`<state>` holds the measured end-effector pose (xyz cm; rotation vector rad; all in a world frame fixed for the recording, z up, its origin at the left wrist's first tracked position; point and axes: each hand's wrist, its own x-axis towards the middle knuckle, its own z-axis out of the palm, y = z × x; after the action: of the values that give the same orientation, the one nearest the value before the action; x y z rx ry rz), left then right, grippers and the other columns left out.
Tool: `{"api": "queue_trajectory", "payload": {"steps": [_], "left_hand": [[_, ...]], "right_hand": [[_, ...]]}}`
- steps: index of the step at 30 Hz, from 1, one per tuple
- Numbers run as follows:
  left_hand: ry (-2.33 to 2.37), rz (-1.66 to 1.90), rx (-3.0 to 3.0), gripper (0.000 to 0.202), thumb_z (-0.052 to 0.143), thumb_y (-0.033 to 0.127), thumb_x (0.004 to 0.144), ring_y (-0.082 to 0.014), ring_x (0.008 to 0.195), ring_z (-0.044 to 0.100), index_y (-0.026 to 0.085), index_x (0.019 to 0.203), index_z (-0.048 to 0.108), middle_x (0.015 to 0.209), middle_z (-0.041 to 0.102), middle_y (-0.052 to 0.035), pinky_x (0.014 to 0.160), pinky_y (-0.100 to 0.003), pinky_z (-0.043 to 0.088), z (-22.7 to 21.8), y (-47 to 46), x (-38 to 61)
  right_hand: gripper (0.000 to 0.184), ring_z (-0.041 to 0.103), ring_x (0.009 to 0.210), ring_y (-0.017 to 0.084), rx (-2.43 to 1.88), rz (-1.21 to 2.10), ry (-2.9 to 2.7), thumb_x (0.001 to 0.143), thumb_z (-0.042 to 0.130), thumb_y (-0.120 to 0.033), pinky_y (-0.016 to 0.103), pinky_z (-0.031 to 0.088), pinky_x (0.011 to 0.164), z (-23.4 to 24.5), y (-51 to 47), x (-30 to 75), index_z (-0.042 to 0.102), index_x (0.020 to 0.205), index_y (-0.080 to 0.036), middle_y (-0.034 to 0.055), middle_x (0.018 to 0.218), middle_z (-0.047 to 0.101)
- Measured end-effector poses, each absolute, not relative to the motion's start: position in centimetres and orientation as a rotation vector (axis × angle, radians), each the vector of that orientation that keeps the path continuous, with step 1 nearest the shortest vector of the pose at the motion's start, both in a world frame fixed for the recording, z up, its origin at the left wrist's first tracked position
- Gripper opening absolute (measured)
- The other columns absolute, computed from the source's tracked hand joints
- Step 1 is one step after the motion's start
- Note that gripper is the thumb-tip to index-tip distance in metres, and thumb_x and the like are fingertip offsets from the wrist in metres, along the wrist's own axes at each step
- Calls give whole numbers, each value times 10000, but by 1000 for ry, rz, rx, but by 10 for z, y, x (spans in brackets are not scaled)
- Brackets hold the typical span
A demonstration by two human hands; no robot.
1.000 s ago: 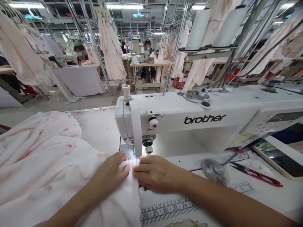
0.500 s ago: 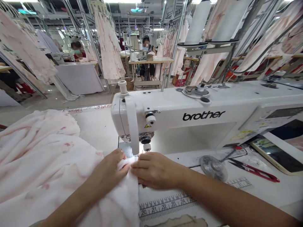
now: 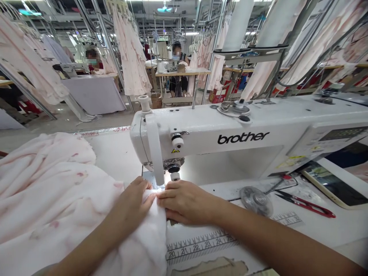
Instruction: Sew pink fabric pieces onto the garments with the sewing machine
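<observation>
A white Brother sewing machine [image 3: 244, 138] stands across the table in front of me. A pale pink fleece garment [image 3: 57, 203] is heaped at the left, and its edge runs under the needle foot [image 3: 161, 186]. My left hand [image 3: 135, 201] presses down on the fabric edge just left of the needle, fingers curled onto the cloth. My right hand [image 3: 184, 201] lies on the same edge to the right of the needle, fingers together, pinching the fabric against the table. The two hands nearly touch at the fingertips.
Red-handled thread snips [image 3: 304, 203] and a round metal disc [image 3: 255, 199] lie on the table [image 3: 120, 153] at the right, beside a phone [image 3: 333, 188]. A printed ruler [image 3: 201, 247] runs along the front edge. Other people sit at machines far behind, among hanging pink garments [image 3: 132, 57].
Both hands and the fabric edge have crept slightly up and left toward the needle; the head camera has tilted a little, shifting the machine leftward in view.
</observation>
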<state>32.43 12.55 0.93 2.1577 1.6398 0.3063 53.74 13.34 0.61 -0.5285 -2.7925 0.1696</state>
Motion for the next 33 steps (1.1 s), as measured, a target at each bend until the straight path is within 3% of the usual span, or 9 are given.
{"api": "queue_trajectory", "payload": {"steps": [9,18,24,33], "left_hand": [[1684,287,2195,110,468,244,838,-222,888,544,203,744,507,947,581,-44,808,-375,406,12,129,328],[1636,403,2267,124,439,205,865,-246,1089,483,203,792,540,1030,543,-55,970,-436,341,3,138,335],[1677,384,2273,158,452,112,791,-227,920,488,198,659,460,803,515,-32,876,-384,384,9,156,343],[1776,448,2251,301,444,108,749,-202,774,457,224,573,229,655,400,3,727,-325,378,7,160,343]], "right_hand": [[180,487,854,168,-521,78,-2776,999,534,-295,300,416,822,2,133,538,623,997,-138,40,957,659],[262,513,865,191,-565,-58,-2747,1024,485,-334,317,380,803,0,134,539,617,911,-137,58,908,649],[198,533,857,188,-672,-55,-2699,1025,466,-248,342,343,878,-3,141,542,618,994,-126,55,937,648],[195,526,940,201,-840,29,-2720,1011,505,-309,357,323,964,0,141,542,611,1045,-150,68,1040,624]]}}
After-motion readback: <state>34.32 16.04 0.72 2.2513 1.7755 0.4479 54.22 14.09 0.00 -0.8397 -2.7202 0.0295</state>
